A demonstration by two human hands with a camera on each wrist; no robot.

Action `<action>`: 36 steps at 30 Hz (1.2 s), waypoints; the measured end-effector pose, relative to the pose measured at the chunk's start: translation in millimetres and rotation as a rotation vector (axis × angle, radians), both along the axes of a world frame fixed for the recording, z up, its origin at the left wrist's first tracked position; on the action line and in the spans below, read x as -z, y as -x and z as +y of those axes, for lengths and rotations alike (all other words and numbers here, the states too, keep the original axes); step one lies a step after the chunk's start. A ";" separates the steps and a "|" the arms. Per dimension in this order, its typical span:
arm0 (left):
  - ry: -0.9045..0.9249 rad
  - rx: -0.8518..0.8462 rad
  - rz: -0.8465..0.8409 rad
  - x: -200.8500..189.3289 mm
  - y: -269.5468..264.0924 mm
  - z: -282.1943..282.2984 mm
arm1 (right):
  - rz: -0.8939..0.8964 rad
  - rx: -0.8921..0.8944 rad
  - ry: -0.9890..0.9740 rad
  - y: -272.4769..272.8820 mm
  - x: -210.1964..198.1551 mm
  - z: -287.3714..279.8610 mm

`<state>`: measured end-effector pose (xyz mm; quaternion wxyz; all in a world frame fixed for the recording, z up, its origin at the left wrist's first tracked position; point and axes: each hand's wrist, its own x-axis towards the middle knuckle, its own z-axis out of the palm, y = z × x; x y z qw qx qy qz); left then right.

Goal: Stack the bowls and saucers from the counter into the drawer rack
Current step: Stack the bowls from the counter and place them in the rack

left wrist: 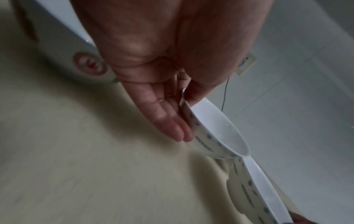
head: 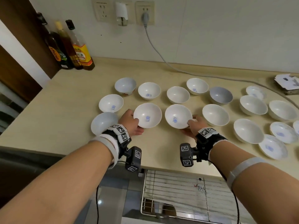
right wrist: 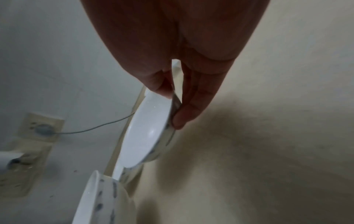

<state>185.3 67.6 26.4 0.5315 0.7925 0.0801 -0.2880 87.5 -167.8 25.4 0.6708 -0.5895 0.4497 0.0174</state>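
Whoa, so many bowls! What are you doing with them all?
A person is putting dishes away. The left hand holds one white bowl by its rim, and the right hand holds the bowl beside it, thumb inside each. Many more bowls and saucers sit on the counter. The drawer rack below looks empty.

The head camera looks forward and down from above the table (head: 64, 97), taking in both forearms, the wall sockets (head: 123, 12) and the drawer rack (head: 186, 191) below the near edge. The left wrist camera sits very close under the left hand (left wrist: 153, 94), facing along the fingers toward the wall. The right wrist camera mirrors it along the right hand (right wrist: 191, 94). Both wrist views share a socket and grey cable (right wrist: 95, 128) with the head view, and probably the two held bowls.
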 end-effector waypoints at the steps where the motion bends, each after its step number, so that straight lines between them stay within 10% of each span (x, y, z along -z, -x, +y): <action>1: 0.007 -0.010 -0.032 -9.7 -8.6 3.6 | -0.033 -0.017 -0.001 -7.8 -6.3 2.8; 15: -0.188 -0.292 -0.151 -23.0 -115.9 104.5 | 0.028 -0.294 0.327 -151.7 -45.8 23.6; 36: -0.485 -0.037 -0.196 4.2 -134.4 116.2 | 0.193 -0.581 0.705 -203.1 -6.8 50.5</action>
